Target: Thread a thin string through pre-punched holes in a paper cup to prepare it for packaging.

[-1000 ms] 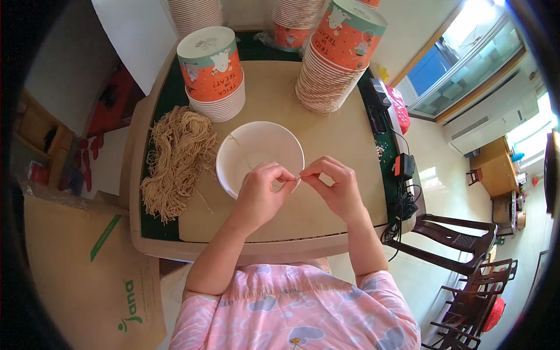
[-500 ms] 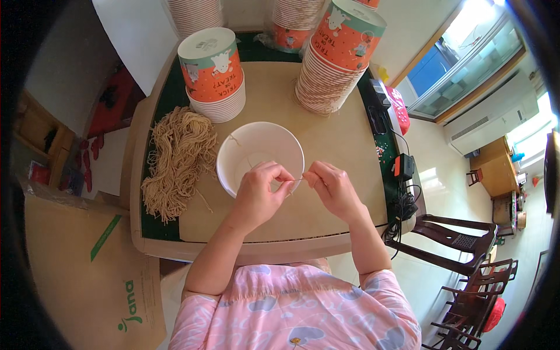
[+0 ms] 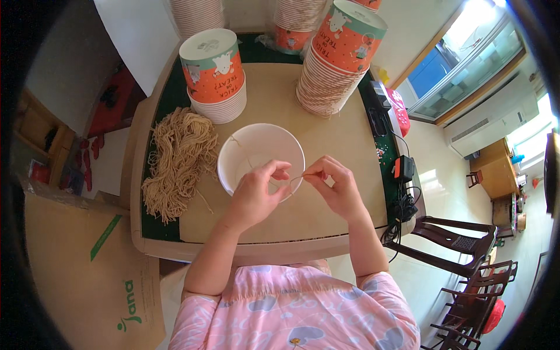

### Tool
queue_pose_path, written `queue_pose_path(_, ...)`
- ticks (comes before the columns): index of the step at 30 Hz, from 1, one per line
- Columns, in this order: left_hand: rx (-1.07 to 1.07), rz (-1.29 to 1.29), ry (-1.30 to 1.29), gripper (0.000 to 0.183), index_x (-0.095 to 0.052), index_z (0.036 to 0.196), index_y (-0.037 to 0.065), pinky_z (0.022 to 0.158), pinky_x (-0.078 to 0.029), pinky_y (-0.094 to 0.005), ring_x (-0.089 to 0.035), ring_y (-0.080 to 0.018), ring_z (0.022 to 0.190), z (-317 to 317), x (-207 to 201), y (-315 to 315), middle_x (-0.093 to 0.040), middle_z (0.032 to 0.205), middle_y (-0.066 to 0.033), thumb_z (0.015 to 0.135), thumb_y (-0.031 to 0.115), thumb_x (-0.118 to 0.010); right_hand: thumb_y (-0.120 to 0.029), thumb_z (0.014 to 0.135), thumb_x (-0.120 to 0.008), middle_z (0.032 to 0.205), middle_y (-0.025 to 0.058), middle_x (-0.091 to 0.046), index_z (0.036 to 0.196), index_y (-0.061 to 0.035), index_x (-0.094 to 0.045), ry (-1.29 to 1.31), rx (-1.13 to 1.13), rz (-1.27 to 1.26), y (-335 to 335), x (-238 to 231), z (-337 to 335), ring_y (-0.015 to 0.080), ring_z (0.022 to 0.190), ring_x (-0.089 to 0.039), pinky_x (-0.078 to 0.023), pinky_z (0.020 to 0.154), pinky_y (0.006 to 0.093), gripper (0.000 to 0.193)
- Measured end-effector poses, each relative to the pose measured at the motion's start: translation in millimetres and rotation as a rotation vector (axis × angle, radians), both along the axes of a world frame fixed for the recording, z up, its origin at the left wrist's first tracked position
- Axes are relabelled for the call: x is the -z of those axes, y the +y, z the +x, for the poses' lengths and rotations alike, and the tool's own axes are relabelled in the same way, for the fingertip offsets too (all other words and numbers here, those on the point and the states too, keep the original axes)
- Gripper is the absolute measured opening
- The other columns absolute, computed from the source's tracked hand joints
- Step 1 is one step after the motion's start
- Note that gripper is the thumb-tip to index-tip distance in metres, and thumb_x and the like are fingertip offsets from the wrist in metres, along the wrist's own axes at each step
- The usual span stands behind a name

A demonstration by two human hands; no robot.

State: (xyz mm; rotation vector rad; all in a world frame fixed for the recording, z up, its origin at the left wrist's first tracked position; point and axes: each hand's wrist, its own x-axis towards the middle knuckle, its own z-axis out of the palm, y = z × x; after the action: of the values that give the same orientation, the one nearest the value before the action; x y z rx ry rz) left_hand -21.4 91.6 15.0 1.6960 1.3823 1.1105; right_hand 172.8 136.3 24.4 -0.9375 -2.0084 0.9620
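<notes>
A white paper bucket (image 3: 233, 169) stands on the table before me, its open mouth up. Thin beige cord (image 3: 249, 158) hangs from its inner wall and passes behind my left hand (image 3: 256, 195). That hand is over the bucket's near rim, thumb and index finger apart, a thin loop of cord beside the thumb. At the right of the rim, my right hand (image 3: 335, 186) pinches the cord between thumb and fingertips. Left of the bucket lies a loose heap of beige cords (image 3: 178, 163).
Behind the bucket rise two stacks of orange-and-white paper buckets, left (image 3: 216, 81) and right (image 3: 338, 64), with more stacks farther back. A power strip (image 3: 376, 108) and tangled black cables (image 3: 402, 204) line the right edge. A cardboard box (image 3: 87, 274) stands at lower left.
My left thumb and index finger have parted from their pinch on the cord. The cord between the hands has gone from taut to a slack loop.
</notes>
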Motion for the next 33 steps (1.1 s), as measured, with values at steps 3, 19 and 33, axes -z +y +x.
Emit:
queue_pose_path(3, 0.102, -0.032, 0.012, 0.043, -0.053, 0.118, 0.005, 0.076, -0.049, -0.0344, -0.065, -0.0252, 0.085, -7.5, 1.0, 0.5, -0.066, 0.088, -0.0106, 0.078, 0.006, -0.068, 0.003, 0.082, -0.065, 0.081, 0.0036, -0.060, 0.087, -0.0003, -0.064, -0.009, 0.055, 0.037, -0.9, 5.3, -6.2, 0.0106, 0.067, -0.053, -0.043, 0.062, 0.0244, 0.006)
queue_pose_path(19, 0.147, 0.010, 0.195, 0.017, -0.061, 0.088, 0.008, 0.063, -0.049, -0.0343, -0.058, -0.0198, 0.074, -15.5, -9.0, 1.0, -0.049, 0.082, -0.0064, 0.075, -0.003, -0.063, -0.004, 0.086, -0.061, 0.079, 0.0117, -0.063, 0.091, -0.0013, -0.061, -0.040, 0.046, -0.077, -3.2, 23.6, -17.2, 0.0219, 0.065, -0.061, -0.048, 0.059, 0.0308, 0.005)
queue_pose_path(33, 0.149, 0.218, 0.719, 0.006, -0.062, 0.086, 0.010, 0.063, -0.053, -0.0364, -0.061, -0.0217, 0.078, -1.2, -12.0, -1.5, -0.051, 0.086, -0.0062, 0.081, 0.008, -0.058, -0.005, 0.086, -0.062, 0.083, 0.0109, -0.062, 0.091, -0.0022, -0.061, -0.095, 0.022, -0.050, -4.7, 20.3, -15.9, 0.0249, 0.065, -0.060, -0.048, 0.059, 0.0326, 0.006)
